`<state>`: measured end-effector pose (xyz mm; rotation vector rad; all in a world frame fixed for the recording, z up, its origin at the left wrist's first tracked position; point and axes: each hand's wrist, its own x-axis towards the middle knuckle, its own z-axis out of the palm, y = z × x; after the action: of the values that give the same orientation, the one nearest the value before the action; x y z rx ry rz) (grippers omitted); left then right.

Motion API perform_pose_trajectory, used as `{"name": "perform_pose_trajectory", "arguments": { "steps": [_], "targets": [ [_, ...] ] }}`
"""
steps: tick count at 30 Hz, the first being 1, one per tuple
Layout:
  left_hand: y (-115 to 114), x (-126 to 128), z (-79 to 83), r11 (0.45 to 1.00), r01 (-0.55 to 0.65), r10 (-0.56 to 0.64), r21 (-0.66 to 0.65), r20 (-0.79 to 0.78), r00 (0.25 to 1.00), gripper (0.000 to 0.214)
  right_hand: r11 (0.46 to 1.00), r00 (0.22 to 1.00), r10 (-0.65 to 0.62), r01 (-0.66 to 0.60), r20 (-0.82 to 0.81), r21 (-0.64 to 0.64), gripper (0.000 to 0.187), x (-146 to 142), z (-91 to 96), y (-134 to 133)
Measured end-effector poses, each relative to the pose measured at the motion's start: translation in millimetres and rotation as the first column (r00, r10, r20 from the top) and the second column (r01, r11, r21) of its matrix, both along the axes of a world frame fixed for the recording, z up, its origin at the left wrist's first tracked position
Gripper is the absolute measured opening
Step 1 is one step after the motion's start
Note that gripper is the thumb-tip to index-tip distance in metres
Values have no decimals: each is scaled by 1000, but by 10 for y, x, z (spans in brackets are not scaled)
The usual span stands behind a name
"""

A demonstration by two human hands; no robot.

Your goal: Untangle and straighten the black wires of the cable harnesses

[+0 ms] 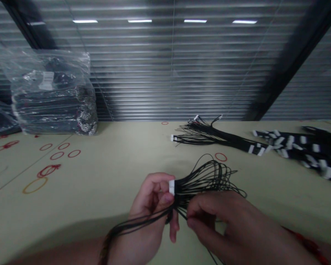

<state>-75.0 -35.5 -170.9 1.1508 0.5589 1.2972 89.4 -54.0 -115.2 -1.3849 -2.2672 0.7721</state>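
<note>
**Pinched tight, fanned out**

Nearest, the left hand (151,206) is curled narrow, its thumb and fingers pinching a white connector (171,187) upright at the head of a spray of black wires (206,180). The wires loop out past the connector towards 1 o'clock, and a few strands trail back across the left wrist. The right hand (226,224) is also narrow, its thumb and forefinger closed on strands just below the connector. A red beaded bracelet (306,243) shows on the right wrist.

Both hands hover over a pale green table (105,184) marked with drawn rings. A red ring (221,157) sits at 12 o'clock, just beyond the wire loops. More red rings (74,153) and a yellow ring (35,185) lie at 10 o'clock.

Farther out at 12 o'clock, a bundled harness (209,134) lies with white connectors (172,137) at its tips. A heap of similar harnesses (300,151) sits at 2 o'clock, dotted with white ends.

At 10 o'clock, a clear plastic bag (52,92) stuffed with dark bundles stands at the table's far edge. Its white label (47,80) is too blurred to read, and no other writing is legible. A second bag (0,117) lies beyond it at 9 o'clock. Slatted blinds (182,73) fill the background.
</note>
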Motion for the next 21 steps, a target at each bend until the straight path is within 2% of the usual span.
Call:
{"name": "perform_pose_trajectory", "arguments": {
  "steps": [4, 9, 15, 17, 21],
  "targets": [
    [-4, -13, -20, 1000, 4, -4, 13, -10, 1000, 12, 1000, 1000, -22, 22, 23, 2, 18, -14, -21, 8],
    [-11, 3, 32, 1000, 3, -5, -31, -38, 999, 8, 999, 999, -40, 40, -30, 5, 18, -28, -7, 37],
    [-9, 3, 41, 999, 3, -5, -37, -42, 999, 9, 998, 992, 46, -51, -117, -43, 25, 18, 35, 64],
    [-10, -3, 27, 999, 11, -12, -38, -42, 999, 10, 998, 993, 57, -59, -108, -21, 24, 58, 63, 75],
    [-7, 2, 21, 1000, 17, -17, -19, -19, 1000, 9, 995, 995, -15, 24, -101, 98, 17, 193, 126, 88]
  ]
}}
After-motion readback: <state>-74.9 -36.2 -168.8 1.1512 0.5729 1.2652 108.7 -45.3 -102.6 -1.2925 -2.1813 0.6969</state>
